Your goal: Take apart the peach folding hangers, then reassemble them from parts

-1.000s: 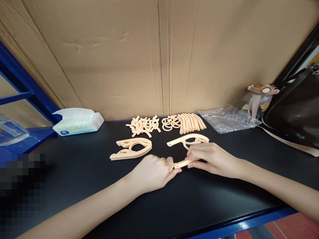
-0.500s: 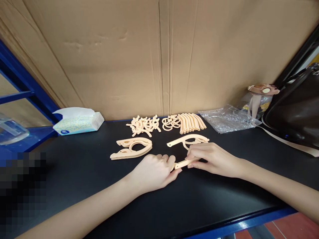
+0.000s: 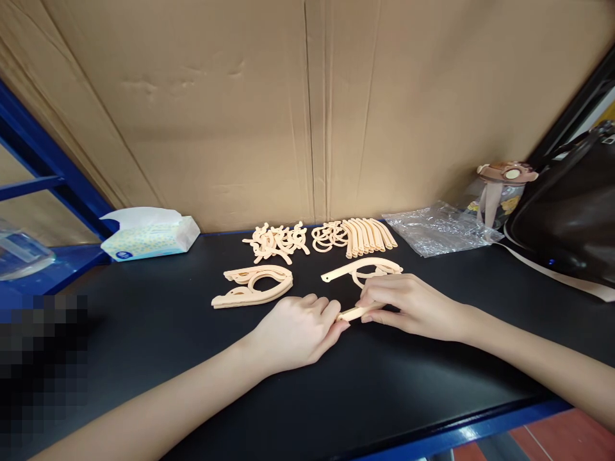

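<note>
Between my hands is a beige plastic hanger arm (image 3: 352, 314), low over the black table. My right hand (image 3: 408, 308) pinches its right part from above. My left hand (image 3: 302, 330) is closed at its left end, thumb below and fingers curled over; what else those fingers hold is hidden. Just behind my right hand lies another hanger arm (image 3: 355, 267), with a ring-shaped piece (image 3: 358, 277) under its curve, partly covered by the hand. Left of them rest folded beige hangers (image 3: 276, 291), stacked together.
Along the back lie loose hooks (image 3: 273, 242), rings (image 3: 329, 235) and a row of curved arms (image 3: 368, 237). A tissue pack (image 3: 154, 237) stands left. At right are a clear plastic bag (image 3: 437, 230), a bottle (image 3: 504, 186) and a dark bag (image 3: 571, 198). Cardboard (image 3: 216, 115) walls the back.
My left fingers have closed further over the left end of the hanger arm, covering the hole that showed there. My right hand stays nearly where it was.
</note>
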Motion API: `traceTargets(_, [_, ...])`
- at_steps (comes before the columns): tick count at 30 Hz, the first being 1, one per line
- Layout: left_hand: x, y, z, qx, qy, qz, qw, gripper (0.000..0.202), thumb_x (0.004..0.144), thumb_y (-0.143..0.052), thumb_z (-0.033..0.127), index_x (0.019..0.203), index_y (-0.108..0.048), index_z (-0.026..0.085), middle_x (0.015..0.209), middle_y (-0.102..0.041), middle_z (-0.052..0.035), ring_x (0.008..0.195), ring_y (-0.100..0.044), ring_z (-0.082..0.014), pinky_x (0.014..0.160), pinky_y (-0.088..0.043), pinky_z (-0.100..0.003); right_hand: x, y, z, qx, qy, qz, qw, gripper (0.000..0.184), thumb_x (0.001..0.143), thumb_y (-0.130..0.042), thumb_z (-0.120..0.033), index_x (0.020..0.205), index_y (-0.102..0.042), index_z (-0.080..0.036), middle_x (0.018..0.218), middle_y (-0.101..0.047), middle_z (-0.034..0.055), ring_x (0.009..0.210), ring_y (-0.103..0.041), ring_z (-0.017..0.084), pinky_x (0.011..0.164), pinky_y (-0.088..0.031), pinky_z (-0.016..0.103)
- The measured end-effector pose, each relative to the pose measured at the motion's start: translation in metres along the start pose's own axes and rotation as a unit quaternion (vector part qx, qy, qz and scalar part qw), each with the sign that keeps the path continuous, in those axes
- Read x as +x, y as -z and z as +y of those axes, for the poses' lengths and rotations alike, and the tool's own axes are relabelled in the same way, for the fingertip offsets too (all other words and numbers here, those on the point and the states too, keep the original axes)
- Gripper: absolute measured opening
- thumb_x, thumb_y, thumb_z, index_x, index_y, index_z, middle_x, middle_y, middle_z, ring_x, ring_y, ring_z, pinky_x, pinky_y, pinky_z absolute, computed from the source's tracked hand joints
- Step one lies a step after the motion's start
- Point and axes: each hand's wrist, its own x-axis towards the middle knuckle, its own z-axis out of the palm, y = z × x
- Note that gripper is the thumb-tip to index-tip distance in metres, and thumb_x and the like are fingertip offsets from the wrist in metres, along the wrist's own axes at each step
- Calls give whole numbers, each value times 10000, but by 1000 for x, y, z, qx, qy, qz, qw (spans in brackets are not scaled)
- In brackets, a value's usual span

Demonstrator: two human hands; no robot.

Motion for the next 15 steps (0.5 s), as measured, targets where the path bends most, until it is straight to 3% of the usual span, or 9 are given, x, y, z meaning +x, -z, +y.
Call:
traceTargets(7, [1, 1, -2, -57, -3, -13, 998, 272, 989, -296, 278, 837, -490, 164, 735, -595, -4, 614, -547, -134, 518, -307, -266, 0, 0, 0, -16, -7, -9, 1000, 126, 930, -480, -254, 903, -586, -190, 821, -596, 18, 735, -538, 125, 668, -404, 244])
traceTargets(15, [2, 2, -8, -200, 83, -59, 974, 290, 978, -243, 261, 847, -489, 180, 702, -576, 10, 588, -534, -127, 552, -344, -249, 0, -1, 2, -62, 7, -3, 998, 219, 957, -418, -308, 959, -605, -195, 870, -633, 42, 814, -580, 155, 743, -452, 292])
